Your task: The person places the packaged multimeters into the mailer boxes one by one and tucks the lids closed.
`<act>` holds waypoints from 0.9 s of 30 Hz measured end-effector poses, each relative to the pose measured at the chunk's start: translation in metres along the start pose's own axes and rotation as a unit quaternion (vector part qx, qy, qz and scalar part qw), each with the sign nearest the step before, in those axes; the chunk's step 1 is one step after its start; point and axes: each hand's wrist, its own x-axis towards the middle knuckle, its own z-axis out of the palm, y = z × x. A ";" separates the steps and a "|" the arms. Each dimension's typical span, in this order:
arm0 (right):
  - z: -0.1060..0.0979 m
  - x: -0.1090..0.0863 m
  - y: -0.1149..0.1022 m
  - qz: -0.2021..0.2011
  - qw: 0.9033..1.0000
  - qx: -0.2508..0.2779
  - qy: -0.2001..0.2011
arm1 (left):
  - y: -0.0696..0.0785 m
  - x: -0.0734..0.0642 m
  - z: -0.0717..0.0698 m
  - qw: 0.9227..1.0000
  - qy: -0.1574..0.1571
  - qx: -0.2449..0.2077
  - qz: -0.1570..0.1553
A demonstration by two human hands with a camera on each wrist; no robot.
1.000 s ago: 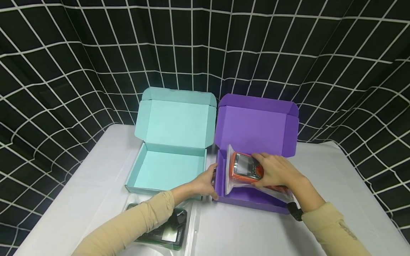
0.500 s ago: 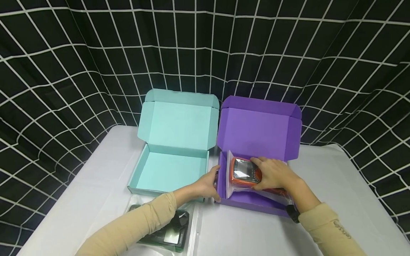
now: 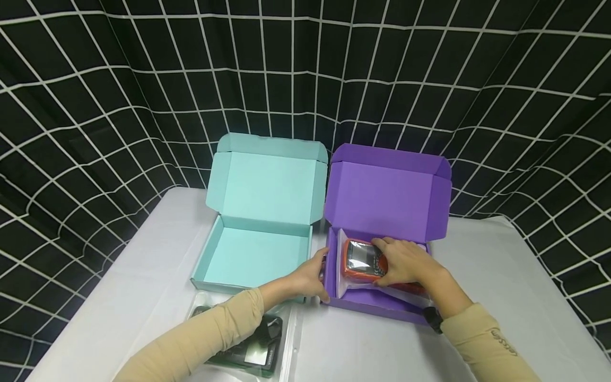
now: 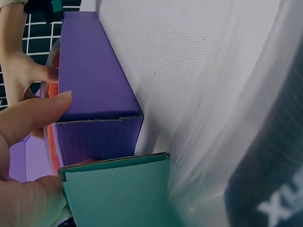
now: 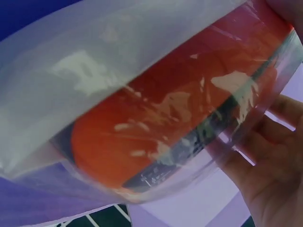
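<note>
An orange multimeter [image 3: 364, 260] in a clear plastic bag [image 3: 341, 284] lies within the open purple box [image 3: 382, 305], its dark screen facing up. My right hand [image 3: 408, 261] grips it from above, thumb on the near side and fingers on the far side. In the right wrist view, the bagged multimeter [image 5: 137, 137] fills most of the picture, with fingers along its edge. My left hand [image 3: 307, 276] holds the purple box's left side. Its thumb [image 4: 38, 113] rests at the near corner in the left wrist view, while the other fingers are partly hidden between the boxes.
Left of the purple box stands an open teal box [image 3: 255, 257] with its lid raised. A second bagged device [image 3: 255, 347], dark with green edges, lies on the white table [image 3: 363, 350] in front, partly under my left forearm. A black gridded curtain [image 3: 305, 69] surrounds the back.
My right hand has lowered the bagged multimeter a little deeper into the purple box. My left hand keeps its hold on the box's side. The head view has shifted slightly.
</note>
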 end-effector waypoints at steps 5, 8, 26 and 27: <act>0.001 0.004 -0.004 0.003 1.000 0.006 -0.028 | 0.001 -0.001 -0.001 1.000 -0.002 -0.007 -0.002; 0.002 0.007 -0.007 -0.003 0.999 0.006 -0.047 | 0.001 -0.001 -0.001 1.000 -0.001 -0.002 -0.004; 0.008 0.012 -0.008 0.010 0.994 0.036 -0.105 | 0.000 0.001 -0.001 1.000 -0.005 -0.002 -0.005; 0.008 0.011 -0.008 0.013 0.993 0.039 -0.108 | 0.000 0.001 0.000 1.000 -0.005 -0.002 -0.006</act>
